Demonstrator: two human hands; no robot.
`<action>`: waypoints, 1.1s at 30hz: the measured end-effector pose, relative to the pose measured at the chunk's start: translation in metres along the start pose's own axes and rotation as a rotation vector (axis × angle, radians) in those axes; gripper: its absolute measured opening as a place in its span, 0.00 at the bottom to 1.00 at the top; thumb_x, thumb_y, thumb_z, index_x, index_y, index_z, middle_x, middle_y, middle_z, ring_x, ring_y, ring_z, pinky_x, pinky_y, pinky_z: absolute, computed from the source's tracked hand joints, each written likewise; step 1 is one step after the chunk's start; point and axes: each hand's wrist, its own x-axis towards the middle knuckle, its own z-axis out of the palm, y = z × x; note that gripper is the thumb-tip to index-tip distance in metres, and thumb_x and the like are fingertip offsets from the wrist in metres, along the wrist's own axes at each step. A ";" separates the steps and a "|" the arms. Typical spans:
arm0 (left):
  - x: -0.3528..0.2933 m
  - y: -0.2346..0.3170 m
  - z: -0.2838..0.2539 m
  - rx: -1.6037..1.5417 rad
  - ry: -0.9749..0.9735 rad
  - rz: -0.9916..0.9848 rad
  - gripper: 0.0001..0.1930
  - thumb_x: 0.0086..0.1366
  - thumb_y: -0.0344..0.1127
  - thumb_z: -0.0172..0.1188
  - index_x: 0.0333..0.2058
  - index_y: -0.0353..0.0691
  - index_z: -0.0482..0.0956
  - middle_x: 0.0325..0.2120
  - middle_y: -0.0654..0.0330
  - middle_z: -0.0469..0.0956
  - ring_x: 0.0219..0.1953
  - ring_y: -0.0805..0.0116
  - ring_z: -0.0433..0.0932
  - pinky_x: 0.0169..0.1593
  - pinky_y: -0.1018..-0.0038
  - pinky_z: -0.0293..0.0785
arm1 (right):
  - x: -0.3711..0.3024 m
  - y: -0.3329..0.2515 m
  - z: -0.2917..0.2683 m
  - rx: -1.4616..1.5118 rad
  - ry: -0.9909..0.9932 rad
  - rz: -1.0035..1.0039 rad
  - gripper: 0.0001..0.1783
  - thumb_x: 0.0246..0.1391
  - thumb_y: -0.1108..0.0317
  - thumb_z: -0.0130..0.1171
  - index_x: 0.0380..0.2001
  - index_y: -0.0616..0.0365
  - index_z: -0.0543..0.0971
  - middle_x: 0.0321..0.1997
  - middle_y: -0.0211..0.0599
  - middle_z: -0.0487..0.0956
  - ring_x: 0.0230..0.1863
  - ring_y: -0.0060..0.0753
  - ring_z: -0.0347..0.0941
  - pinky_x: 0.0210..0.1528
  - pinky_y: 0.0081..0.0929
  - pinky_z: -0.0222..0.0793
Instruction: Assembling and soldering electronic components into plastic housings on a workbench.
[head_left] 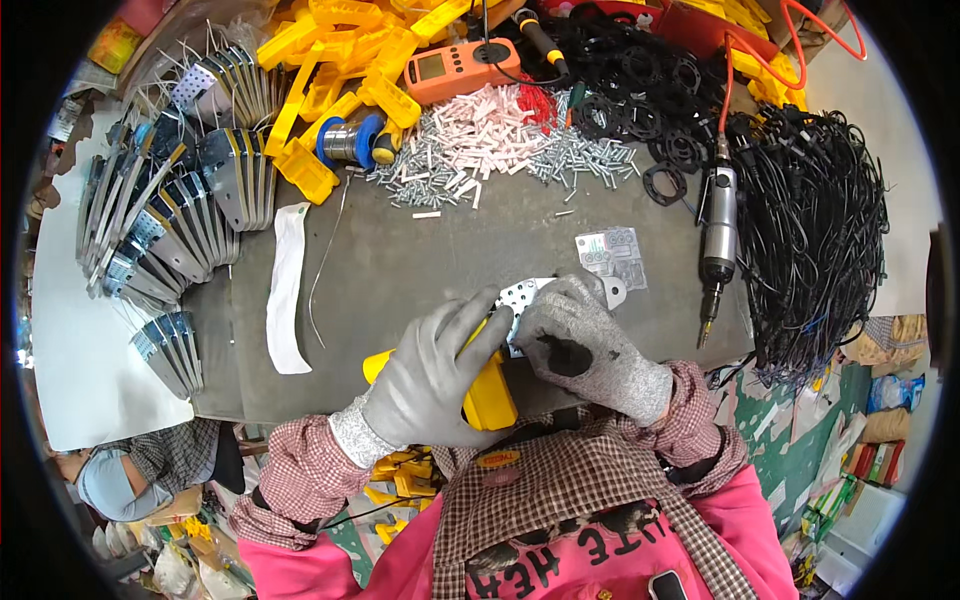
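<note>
At the counter's [440, 240] near edge, the left hand's [425, 375] fingers clamp a yellow housing [490, 395] beside a perforated metal plate [520, 294]; the right hand's [590, 350] fingers curl over the plate, grip hidden. This piece seems unfinished: whether the parts are joined cannot be told; loose screws [600, 160] lie apart.

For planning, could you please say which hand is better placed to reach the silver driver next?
Likely the right hand: it is nearer the driver, though at the plate; the left hand is farther.

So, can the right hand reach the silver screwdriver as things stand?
Probably yes: only tabletop shows between the right hand and the silver screwdriver, though that hand is busy at the metal plate.
</note>
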 end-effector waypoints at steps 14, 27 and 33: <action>-0.003 0.002 0.007 -0.022 0.047 -0.029 0.56 0.31 0.54 0.77 0.61 0.36 0.67 0.60 0.46 0.65 0.56 0.47 0.70 0.56 0.57 0.70 | -0.019 -0.007 0.022 -0.166 0.130 -0.126 0.18 0.39 0.73 0.67 0.38 0.48 0.81 0.45 0.28 0.80 0.55 0.35 0.74 0.64 0.51 0.62; 0.001 0.009 0.005 0.009 -0.020 -0.041 0.44 0.28 0.52 0.76 0.51 0.49 0.79 0.61 0.41 0.64 0.57 0.41 0.68 0.58 0.52 0.67 | -0.051 0.062 -0.099 -0.636 0.640 0.611 0.46 0.50 0.65 0.65 0.70 0.59 0.57 0.53 0.52 0.70 0.54 0.50 0.69 0.59 0.42 0.66; 0.004 0.004 0.010 -0.025 0.025 -0.031 0.43 0.30 0.53 0.76 0.52 0.48 0.79 0.61 0.42 0.63 0.57 0.42 0.69 0.57 0.53 0.68 | -0.029 0.033 -0.087 1.007 0.936 0.481 0.40 0.56 0.71 0.60 0.70 0.55 0.57 0.60 0.46 0.71 0.51 0.32 0.75 0.52 0.29 0.76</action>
